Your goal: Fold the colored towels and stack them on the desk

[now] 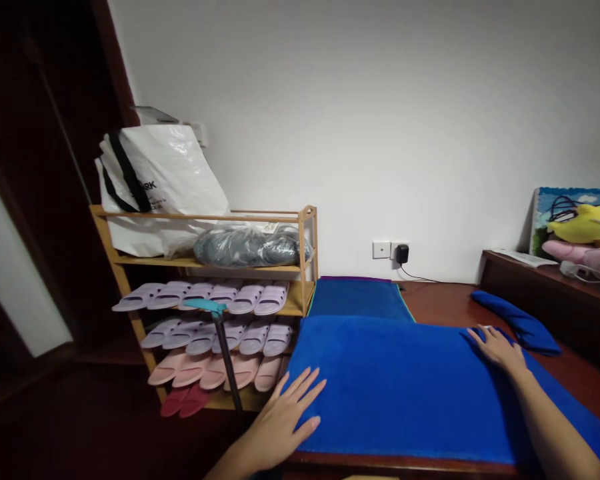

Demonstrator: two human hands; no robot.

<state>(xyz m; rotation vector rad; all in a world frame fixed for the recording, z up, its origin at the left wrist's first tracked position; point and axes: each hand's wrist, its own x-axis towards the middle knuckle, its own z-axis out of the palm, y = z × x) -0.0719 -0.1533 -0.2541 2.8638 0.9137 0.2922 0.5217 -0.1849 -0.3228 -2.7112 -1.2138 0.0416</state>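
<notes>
A bright blue cloth (405, 387), like a towel, lies spread over a reddish-brown table (437, 303). On its left edge rests my left hand (285, 417), fingers spread apart and holding nothing. My right hand (497, 348) lies with outstretched fingers on the cloth's far right part. Behind the spread cloth, a darker blue folded cloth (357, 298) with green and purple edging lies near the wall. To the right of my right hand sits a narrow folded blue cloth (520, 322).
Left stands a wooden shoe rack (307, 253) with several lilac slippers (273, 298), pink slippers (195, 369), a white bag (173, 173) and a plastic-wrapped grey bundle (253, 247). A blue-topped pole (227, 363) stands before it. A yellow plush toy (587, 225) sits on the right ledge (510, 263).
</notes>
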